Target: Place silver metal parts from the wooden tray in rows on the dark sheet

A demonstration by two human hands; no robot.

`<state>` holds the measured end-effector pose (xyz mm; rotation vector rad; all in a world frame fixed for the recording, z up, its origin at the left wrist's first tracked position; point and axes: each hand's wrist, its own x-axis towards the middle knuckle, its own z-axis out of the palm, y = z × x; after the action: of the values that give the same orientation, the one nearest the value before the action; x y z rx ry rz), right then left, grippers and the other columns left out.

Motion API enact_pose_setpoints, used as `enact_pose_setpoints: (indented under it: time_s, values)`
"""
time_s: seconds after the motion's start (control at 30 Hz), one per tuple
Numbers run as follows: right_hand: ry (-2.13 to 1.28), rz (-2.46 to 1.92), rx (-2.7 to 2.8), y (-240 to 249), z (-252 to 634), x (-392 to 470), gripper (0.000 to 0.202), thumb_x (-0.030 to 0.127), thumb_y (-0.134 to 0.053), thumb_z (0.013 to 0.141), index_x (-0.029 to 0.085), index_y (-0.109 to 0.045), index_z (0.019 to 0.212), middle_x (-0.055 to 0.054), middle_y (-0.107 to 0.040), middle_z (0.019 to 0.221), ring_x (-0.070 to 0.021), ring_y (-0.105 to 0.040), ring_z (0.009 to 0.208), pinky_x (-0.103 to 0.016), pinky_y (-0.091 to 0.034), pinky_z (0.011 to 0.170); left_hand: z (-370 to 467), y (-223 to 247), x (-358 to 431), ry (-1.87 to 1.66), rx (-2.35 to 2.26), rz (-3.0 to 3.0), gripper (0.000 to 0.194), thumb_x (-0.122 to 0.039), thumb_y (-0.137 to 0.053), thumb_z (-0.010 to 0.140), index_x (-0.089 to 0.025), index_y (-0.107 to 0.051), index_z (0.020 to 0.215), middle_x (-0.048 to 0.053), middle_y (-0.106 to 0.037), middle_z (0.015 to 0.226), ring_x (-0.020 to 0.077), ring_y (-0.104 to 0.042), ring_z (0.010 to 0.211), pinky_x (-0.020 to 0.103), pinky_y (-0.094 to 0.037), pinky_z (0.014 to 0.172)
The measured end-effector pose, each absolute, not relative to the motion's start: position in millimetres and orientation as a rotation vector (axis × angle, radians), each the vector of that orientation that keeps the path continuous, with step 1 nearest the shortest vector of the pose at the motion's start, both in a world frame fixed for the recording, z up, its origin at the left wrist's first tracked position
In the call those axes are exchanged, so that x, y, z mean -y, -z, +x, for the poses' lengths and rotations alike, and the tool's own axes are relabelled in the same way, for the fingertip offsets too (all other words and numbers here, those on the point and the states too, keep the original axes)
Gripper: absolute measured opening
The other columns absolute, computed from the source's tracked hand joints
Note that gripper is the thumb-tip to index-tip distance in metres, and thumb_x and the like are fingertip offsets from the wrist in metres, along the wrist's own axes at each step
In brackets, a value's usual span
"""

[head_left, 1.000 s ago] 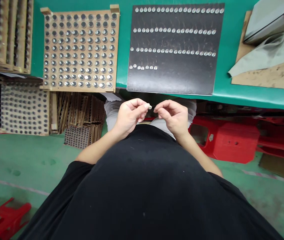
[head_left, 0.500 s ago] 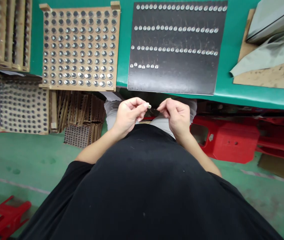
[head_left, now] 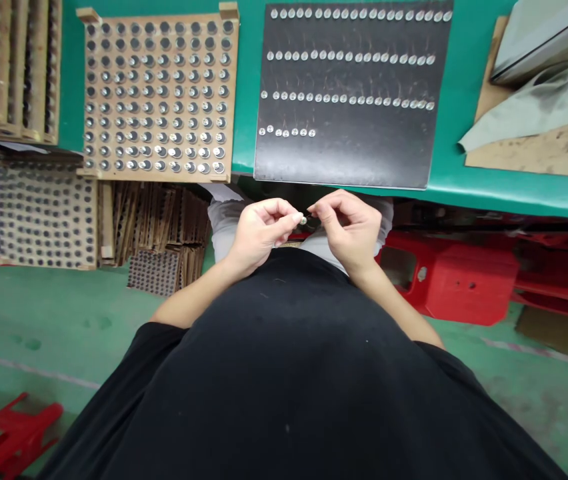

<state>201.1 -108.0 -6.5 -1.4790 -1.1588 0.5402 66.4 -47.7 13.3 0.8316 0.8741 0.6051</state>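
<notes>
A small round metal disc (head_left: 303, 220) is pinched between the thumb and forefinger of my left hand (head_left: 267, 233), just above my lap. My right hand (head_left: 349, 227) is closed in a pinch close beside it, fingertips almost at the disc; whatever they hold is too fine to make out. Beyond my hands, a black board (head_left: 354, 157) carries rows of similar small silver discs with thin wires trailing from them. The lowest row is short and sits at the left. To its left lies a wooden tray (head_left: 234, 100) with rows of round dark holders, many with silver pieces on top.
Both board and tray rest on a green tabletop (head_left: 247, 133). Wooden racks (head_left: 39, 67) stand at far left, with another filled tray (head_left: 47, 213) below. A grey cloth (head_left: 519, 110) lies on cardboard at right. Red stools (head_left: 471, 283) stand near the floor.
My right hand has moved left, bringing its fingertips up to the disc. My left hand has shifted slightly right with the disc still pinched.
</notes>
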Motion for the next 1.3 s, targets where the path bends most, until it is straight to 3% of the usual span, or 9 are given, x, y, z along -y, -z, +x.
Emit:
enact_pose_setpoints:
  time_s: [0.13, 0.23, 0.37, 0.5, 0.77, 0.9, 1.0, 1.17, 1.3]
  values:
    - [-0.491, -1.445, 1.272, 12, 204, 113, 0.023, 0.035, -0.061, 0.087, 0.023, -0.069, 0.106, -0.005, -0.067, 0.097, -0.0161, -0.063, 0.078, -0.032, -0.055, 0.066, 66, -13, 48, -0.614, -0.883, 0.825, 0.038, -0.036, -0.087, 0.055, -0.013, -0.056, 0.058, -0.006, -0.050, 0.050, 0.0005, -0.036, 0.038, 0.016, -0.025, 0.036]
    - [-0.439, -1.464, 1.385, 14, 206, 115, 0.030, 0.042, -0.070, 0.080, 0.027, -0.070, 0.106, -0.007, -0.061, 0.112, -0.0224, -0.061, 0.098, -0.038, -0.057, 0.072, 66, -12, 48, -0.617, -0.876, 0.849, 0.038, -0.038, -0.086, 0.056, -0.013, -0.057, 0.059, -0.005, -0.051, 0.050, 0.0005, -0.036, 0.038, 0.016, -0.026, 0.036]
    - [-0.335, -1.482, 1.391, 13, 206, 114, 0.017, 0.041, -0.069, 0.083, 0.025, -0.072, 0.077, -0.004, -0.058, 0.085, -0.0190, -0.059, 0.083, -0.039, -0.053, 0.071, 68, -12, 48, -0.625, -0.882, 0.861, 0.038, -0.038, -0.086, 0.057, -0.013, -0.057, 0.059, -0.006, -0.050, 0.049, 0.0005, -0.036, 0.038, 0.016, -0.027, 0.037]
    - [-0.310, -1.420, 1.386, 9, 204, 113, 0.017, 0.034, -0.069, 0.083, 0.022, -0.069, 0.071, -0.001, -0.055, 0.070, -0.0144, -0.054, 0.068, -0.035, -0.049, 0.063, 67, -12, 49, -0.646, -0.885, 0.861, 0.038, -0.037, -0.086, 0.057, -0.013, -0.057, 0.059, -0.005, -0.052, 0.051, 0.0004, -0.037, 0.038, 0.016, -0.027, 0.036]
    - [-0.401, -1.374, 1.356, 10, 201, 114, 0.023, 0.034, -0.063, 0.087, 0.021, -0.064, 0.069, -0.002, -0.059, 0.073, -0.0156, -0.057, 0.072, -0.036, -0.050, 0.068, 66, -13, 48, -0.577, -0.845, 0.794, 0.038, -0.036, -0.086, 0.056, -0.014, -0.055, 0.058, -0.006, -0.049, 0.048, 0.0008, -0.036, 0.037, 0.015, -0.026, 0.034]
    - [-0.629, -1.362, 1.151, 15, 202, 113, 0.033, 0.046, -0.051, 0.094, 0.022, -0.068, 0.079, -0.004, -0.065, 0.084, -0.0168, -0.063, 0.084, -0.036, -0.053, 0.075, 67, -16, 48, -0.594, -0.830, 0.765, 0.039, -0.035, -0.087, 0.054, -0.013, -0.055, 0.058, -0.006, -0.050, 0.048, 0.0006, -0.037, 0.037, 0.015, -0.026, 0.034]
    - [-0.790, -1.318, 1.099, 14, 202, 112, 0.035, 0.056, -0.059, 0.087, 0.023, -0.069, 0.085, -0.005, -0.066, 0.093, -0.0180, -0.064, 0.089, -0.032, -0.055, 0.070, 67, -17, 49, -0.592, -0.830, 0.792, 0.042, -0.037, -0.088, 0.053, -0.013, -0.055, 0.057, -0.006, -0.049, 0.048, 0.0005, -0.037, 0.036, 0.015, -0.026, 0.034]
    - [-0.604, -1.345, 1.193, 4, 199, 110, 0.029, 0.041, -0.067, 0.084, 0.021, -0.062, 0.065, -0.001, -0.061, 0.074, -0.0145, -0.059, 0.073, -0.034, -0.051, 0.068, 65, -17, 50, -0.593, -0.834, 0.851, 0.042, -0.041, -0.087, 0.056, -0.014, -0.055, 0.058, -0.006, -0.050, 0.049, 0.0009, -0.038, 0.037, 0.016, -0.028, 0.035]
    - [-0.412, -1.494, 1.282, 2, 199, 110, 0.028, 0.036, -0.064, 0.085, 0.021, -0.057, 0.062, -0.001, -0.060, 0.071, -0.0157, -0.058, 0.071, -0.036, -0.050, 0.070, 64, -15, 51, -0.587, -0.844, 0.866, 0.042, -0.041, -0.086, 0.057, -0.014, -0.054, 0.057, -0.005, -0.049, 0.048, 0.0013, -0.037, 0.037, 0.017, -0.028, 0.034]
